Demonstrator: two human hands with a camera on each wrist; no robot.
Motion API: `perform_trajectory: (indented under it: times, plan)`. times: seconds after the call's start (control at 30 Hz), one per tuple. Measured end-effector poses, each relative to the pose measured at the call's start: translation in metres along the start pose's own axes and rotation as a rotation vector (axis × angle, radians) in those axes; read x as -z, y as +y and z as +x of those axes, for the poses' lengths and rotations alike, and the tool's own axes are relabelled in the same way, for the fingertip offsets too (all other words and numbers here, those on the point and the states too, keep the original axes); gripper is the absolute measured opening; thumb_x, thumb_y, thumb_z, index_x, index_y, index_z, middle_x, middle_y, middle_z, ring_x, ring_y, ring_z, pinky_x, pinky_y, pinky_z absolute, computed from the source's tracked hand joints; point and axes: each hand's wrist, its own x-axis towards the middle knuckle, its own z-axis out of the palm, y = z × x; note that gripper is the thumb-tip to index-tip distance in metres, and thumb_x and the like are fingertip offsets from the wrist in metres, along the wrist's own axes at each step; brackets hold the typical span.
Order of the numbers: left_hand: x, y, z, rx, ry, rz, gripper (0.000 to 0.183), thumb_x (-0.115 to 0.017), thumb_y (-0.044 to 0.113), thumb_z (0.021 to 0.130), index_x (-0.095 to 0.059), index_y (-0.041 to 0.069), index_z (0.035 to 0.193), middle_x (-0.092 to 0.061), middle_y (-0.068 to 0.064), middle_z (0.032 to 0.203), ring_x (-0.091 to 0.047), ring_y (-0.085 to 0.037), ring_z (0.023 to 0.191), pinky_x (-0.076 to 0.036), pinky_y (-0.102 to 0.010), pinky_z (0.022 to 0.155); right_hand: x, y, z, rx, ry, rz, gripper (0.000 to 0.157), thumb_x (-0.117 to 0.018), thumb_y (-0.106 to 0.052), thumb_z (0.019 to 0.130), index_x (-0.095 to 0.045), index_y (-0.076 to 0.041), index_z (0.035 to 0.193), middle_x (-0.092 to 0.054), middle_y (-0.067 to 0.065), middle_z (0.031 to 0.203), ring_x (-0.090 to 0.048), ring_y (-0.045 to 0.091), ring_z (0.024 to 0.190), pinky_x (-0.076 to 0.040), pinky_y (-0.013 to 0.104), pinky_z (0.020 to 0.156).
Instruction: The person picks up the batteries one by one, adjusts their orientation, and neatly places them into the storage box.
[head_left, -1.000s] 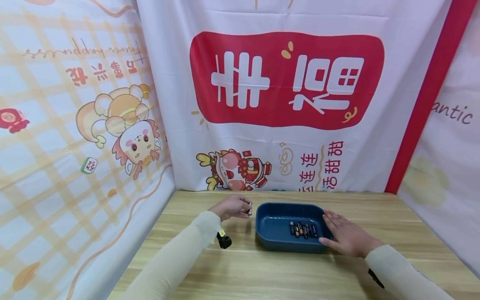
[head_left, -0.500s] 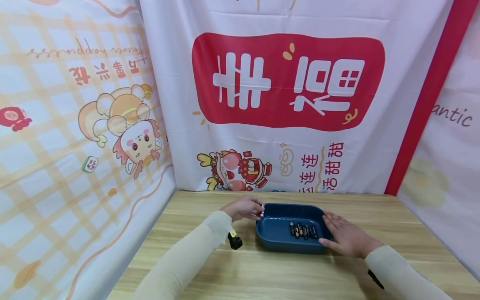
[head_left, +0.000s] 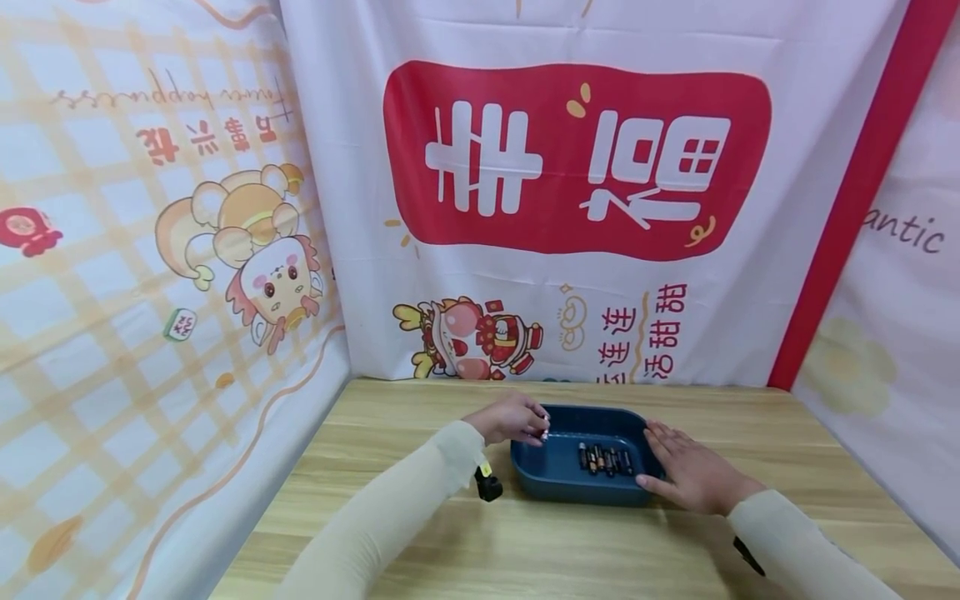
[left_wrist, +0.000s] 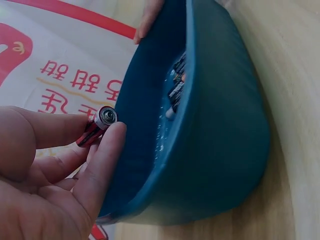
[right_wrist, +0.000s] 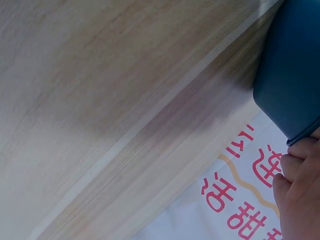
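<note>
A red-and-silver battery (left_wrist: 96, 127) is pinched between the thumb and fingertips of my left hand (head_left: 513, 419), one metal end facing the left wrist camera. That hand is over the left end of a dark blue plastic bin (head_left: 585, 493). Inside the bin, right of its middle, several dark batteries (head_left: 606, 461) lie side by side on the floor. My right hand (head_left: 693, 472) rests on the bin's right end, its fingers extended along the rim and the thumb near the front corner. In the right wrist view, the right hand (right_wrist: 302, 192) is partly cut off.
The bin stands on a light wood-grain table (head_left: 420, 533). Printed white cloth (head_left: 570, 333) hangs behind the table, and a checked cloth (head_left: 187, 333) hangs along its left side. A small black camera (head_left: 488, 483) is strapped below the left wrist.
My left hand has moved right with the battery, from beside the bin to over its left end. The right hand, the bin and the batteries inside look unchanged.
</note>
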Motion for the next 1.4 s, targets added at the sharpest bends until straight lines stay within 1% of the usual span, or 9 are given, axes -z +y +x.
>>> perform_trajectory:
  times: [0.13, 0.33, 0.43, 0.57, 0.77, 1.0, 1.17, 1.3, 1.4]
  plan:
    - [-0.009, -0.002, 0.004, 0.0, -0.027, -0.002, 0.023, -0.06, 0.002, 0.096, -0.061, -0.012, 0.114, -0.066, -0.022, 0.098, -0.066, -0.023, 0.08, -0.059, -0.041, 0.078, -0.001, 0.0, 0.0, -0.006, -0.005, 0.008, 0.089, -0.036, -0.068, 0.095, -0.033, 0.003, 0.148, -0.023, 0.018, 0.157, -0.021, 0.036, 0.143, -0.021, 0.052, 0.116]
    - [-0.019, -0.003, 0.012, 0.022, -0.016, 0.039, 0.023, -0.06, 0.003, 0.096, -0.062, -0.009, 0.115, -0.065, -0.016, 0.095, -0.065, -0.023, 0.082, -0.059, -0.04, 0.076, -0.002, 0.0, 0.0, 0.014, 0.021, 0.003, 0.088, -0.037, -0.066, 0.095, -0.035, 0.006, 0.146, -0.025, 0.021, 0.155, -0.023, 0.038, 0.142, -0.023, 0.053, 0.115]
    - [-0.024, -0.003, 0.019, 0.033, -0.007, 0.056, 0.022, -0.06, 0.003, 0.095, -0.063, -0.009, 0.114, -0.065, -0.015, 0.094, -0.064, -0.022, 0.081, -0.06, -0.038, 0.074, -0.001, 0.001, 0.001, 0.013, 0.027, 0.002, 0.088, -0.038, -0.066, 0.095, -0.036, 0.006, 0.146, -0.025, 0.021, 0.155, -0.023, 0.038, 0.142, -0.023, 0.054, 0.114]
    - [-0.03, -0.003, 0.028, 0.069, -0.004, 0.053, 0.019, -0.061, -0.001, 0.094, -0.063, -0.01, 0.11, -0.065, -0.018, 0.093, -0.063, -0.023, 0.078, -0.06, -0.037, 0.071, 0.0, 0.001, 0.001, 0.002, 0.014, 0.007, 0.088, -0.038, -0.066, 0.095, -0.034, 0.004, 0.147, -0.023, 0.02, 0.156, -0.021, 0.036, 0.143, -0.022, 0.053, 0.115]
    - [-0.039, -0.005, 0.036, 0.104, -0.002, 0.05, 0.018, -0.059, -0.007, 0.092, -0.061, -0.013, 0.109, -0.066, -0.023, 0.097, -0.065, -0.024, 0.076, -0.06, -0.04, 0.073, 0.002, 0.001, 0.001, 0.004, 0.012, 0.019, 0.088, -0.038, -0.066, 0.095, -0.034, 0.005, 0.147, -0.023, 0.02, 0.156, -0.021, 0.038, 0.142, -0.022, 0.054, 0.115]
    - [-0.047, -0.014, 0.046, 0.126, 0.018, 0.079, 0.015, -0.059, -0.008, 0.091, -0.062, -0.009, 0.106, -0.067, -0.018, 0.09, -0.066, -0.025, 0.076, -0.061, -0.038, 0.068, 0.0, 0.001, 0.001, -0.007, 0.001, 0.014, 0.086, -0.04, -0.065, 0.095, -0.034, 0.003, 0.148, -0.023, 0.019, 0.157, -0.021, 0.036, 0.143, -0.022, 0.052, 0.115]
    - [-0.053, -0.017, 0.049, 0.133, 0.006, 0.117, 0.011, -0.057, -0.008, 0.091, -0.064, -0.007, 0.099, -0.066, -0.016, 0.087, -0.064, -0.023, 0.072, -0.06, -0.036, 0.066, 0.0, 0.002, 0.001, 0.004, 0.013, 0.023, 0.085, -0.041, -0.063, 0.096, -0.034, 0.005, 0.147, -0.024, 0.02, 0.156, -0.022, 0.037, 0.142, -0.023, 0.053, 0.115]
    - [-0.057, -0.016, 0.049, 0.117, -0.01, 0.169, 0.009, -0.057, -0.007, 0.091, -0.066, -0.008, 0.093, -0.066, -0.016, 0.085, -0.063, -0.023, 0.07, -0.06, -0.036, 0.065, -0.001, 0.003, 0.001, 0.007, 0.02, 0.019, 0.085, -0.041, -0.064, 0.096, -0.035, 0.005, 0.147, -0.024, 0.02, 0.156, -0.023, 0.037, 0.142, -0.023, 0.053, 0.114]
    - [-0.058, -0.016, 0.049, 0.11, 0.002, 0.194, 0.01, -0.059, -0.005, 0.092, -0.067, -0.008, 0.088, -0.067, -0.015, 0.082, -0.064, -0.023, 0.07, -0.06, -0.037, 0.064, -0.002, 0.004, 0.002, 0.004, 0.018, 0.016, 0.087, -0.039, -0.066, 0.095, -0.035, 0.004, 0.147, -0.024, 0.019, 0.156, -0.022, 0.035, 0.143, -0.023, 0.052, 0.115]
